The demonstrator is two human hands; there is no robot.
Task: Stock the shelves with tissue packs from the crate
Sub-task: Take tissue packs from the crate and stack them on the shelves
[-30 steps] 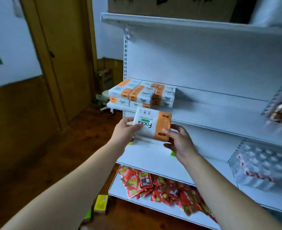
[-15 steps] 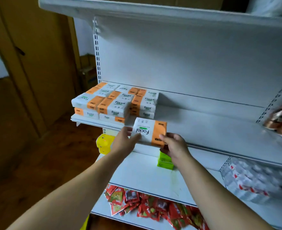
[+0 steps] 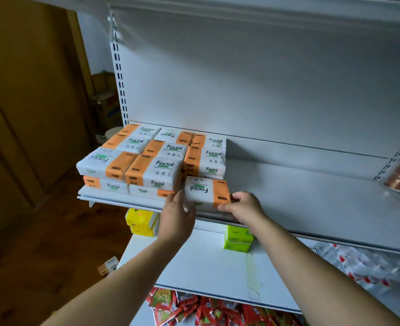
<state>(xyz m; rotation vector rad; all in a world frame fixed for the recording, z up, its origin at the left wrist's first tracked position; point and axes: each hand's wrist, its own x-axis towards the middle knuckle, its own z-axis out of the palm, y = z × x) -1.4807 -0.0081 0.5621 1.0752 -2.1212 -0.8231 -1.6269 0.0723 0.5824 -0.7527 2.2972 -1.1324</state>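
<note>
Tissue pack [image 3: 203, 190] was held at the shelf [image 3: 300, 196] front lip, just right of the stacked packs [image 3: 152, 161], left hand [image 3: 175, 215] gripping its white end, right hand [image 3: 243, 205] pinching the orange end. Soft, slick-wrapped block; a skewed push could shunt the stack or drop it off the smooth edge.

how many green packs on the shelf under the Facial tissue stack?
2, stacked on the lower shelf: the upper green pack sits on the lower green pack. The front of the upper shelf may hide more behind them.
</note>
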